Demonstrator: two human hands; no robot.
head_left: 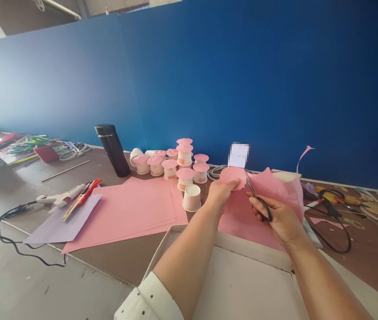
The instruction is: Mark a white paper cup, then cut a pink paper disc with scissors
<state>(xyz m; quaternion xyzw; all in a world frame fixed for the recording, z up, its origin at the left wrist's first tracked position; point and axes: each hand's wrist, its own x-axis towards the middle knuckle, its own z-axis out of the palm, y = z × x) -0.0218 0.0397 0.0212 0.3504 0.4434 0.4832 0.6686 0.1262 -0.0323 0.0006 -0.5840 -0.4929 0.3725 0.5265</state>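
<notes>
My left hand [221, 192] pinches a round piece of pink paper [231, 176] by its lower edge, thumb on top. In my right hand [280, 218] is a pair of scissors [265, 210] with black handles, fingers wrapped through the loops. The blades point up and to the left, touching the right edge of the pink circle. Under both hands lies a large sheet of pink paper [242, 222], its far right part crumpled up. Left of my hands stands a bare upturned paper cup [192, 198], close to several cups topped with pink paper discs [185, 174].
An open white box [242, 275] lies below my forearms. To the left are stacked pink sheets [132, 209], a purple sheet [82, 218], a red cutter knife [84, 198], a glue gun [60, 197] with its cable, and a black flask [113, 151]. A blue partition [209, 80] rises behind.
</notes>
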